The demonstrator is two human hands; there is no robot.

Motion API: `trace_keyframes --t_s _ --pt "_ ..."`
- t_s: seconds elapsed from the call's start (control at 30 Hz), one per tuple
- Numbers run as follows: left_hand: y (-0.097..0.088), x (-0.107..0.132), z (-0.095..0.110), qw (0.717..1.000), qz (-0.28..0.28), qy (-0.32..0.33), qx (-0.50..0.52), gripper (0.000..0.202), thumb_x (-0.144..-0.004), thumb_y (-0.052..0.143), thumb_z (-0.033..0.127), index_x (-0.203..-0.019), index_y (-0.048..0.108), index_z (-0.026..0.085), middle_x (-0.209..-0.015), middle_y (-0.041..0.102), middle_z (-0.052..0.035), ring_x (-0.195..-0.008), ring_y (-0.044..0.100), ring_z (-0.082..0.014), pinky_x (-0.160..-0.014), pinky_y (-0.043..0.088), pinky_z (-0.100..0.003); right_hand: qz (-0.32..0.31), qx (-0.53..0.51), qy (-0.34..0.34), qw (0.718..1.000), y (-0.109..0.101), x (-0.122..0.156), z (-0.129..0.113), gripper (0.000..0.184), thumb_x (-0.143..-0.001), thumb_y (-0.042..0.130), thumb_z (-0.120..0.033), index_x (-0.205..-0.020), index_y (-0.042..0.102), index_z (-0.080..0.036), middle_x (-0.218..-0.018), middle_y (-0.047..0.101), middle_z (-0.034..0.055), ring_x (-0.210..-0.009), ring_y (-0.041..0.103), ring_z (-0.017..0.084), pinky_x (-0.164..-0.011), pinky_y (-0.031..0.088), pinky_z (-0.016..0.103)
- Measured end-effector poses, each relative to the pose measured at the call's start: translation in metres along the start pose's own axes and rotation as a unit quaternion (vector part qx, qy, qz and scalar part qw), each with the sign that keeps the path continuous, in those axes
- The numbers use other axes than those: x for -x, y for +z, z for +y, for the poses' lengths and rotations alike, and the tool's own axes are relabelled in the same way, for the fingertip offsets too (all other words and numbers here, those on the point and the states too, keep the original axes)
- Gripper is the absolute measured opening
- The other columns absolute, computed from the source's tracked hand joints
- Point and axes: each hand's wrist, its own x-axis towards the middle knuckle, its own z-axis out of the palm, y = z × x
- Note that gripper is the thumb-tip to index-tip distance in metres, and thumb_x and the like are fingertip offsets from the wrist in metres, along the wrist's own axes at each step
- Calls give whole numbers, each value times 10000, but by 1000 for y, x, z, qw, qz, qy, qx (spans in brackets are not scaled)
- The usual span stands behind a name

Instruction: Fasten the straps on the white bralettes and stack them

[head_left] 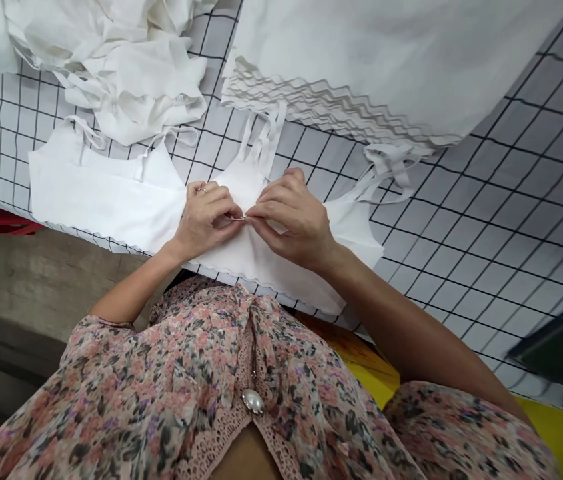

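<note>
White camisole (106, 193) lies spread across a grid-patterned table cover (461, 267), its scalloped hem (111, 235) toward the person and almost against the front of their floral blouse (186, 373), which is fastened by a pearl button (252, 401). Bare forearms reach forward from the blouse to the middle of the garment. Left hand (204, 220), wearing a ring (202, 190), and right hand (288, 220) both pinch a fold of the white fabric between thumb and fingers, their fingertips nearly meeting. A thin metal needle or pin (238, 217) glints in the small gap between them; which hand holds it is hidden.

As far as shown, the body of the camisole is formed, the scalloped edge runs unbroken along the hem, and narrow straps (78, 127) rise from the top edge, lying loose. Whether any stitch has been made at the pinched spot cannot be seen. Beyond, a heap of crumpled white fabric (141, 87) sits at the upper left, and a broad white sheet (386, 53) with stacked zigzag-cut edges (331, 110) covers the upper right, with a tangle of white ribbon-like straps (391, 163) at its lower edge.
</note>
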Motion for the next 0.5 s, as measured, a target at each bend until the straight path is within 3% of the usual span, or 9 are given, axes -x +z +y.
trace_keyframes --t_s 0.2,0.5 --pt "-2 -1 3 1000 -11 -18 1 170 -1013 727 330 -874 666 253 -854 689 30 -881 602 -184 -1012 367 -414 -17 15 17 1000 -1 4 1 183 -1084 584 -334 -943 670 -254 -844 662 15 -911 599 218 -942 506 519" --pt "-1 1 1 999 21 10 24 146 -1025 704 307 -895 666 252 -851 680 35 -884 612 -178 -999 368 -414 30 -7 9 999 4 6 -4 97 -1055 630 -278 -970 675 -261 -843 664 3 -897 613 206 -921 516 494"
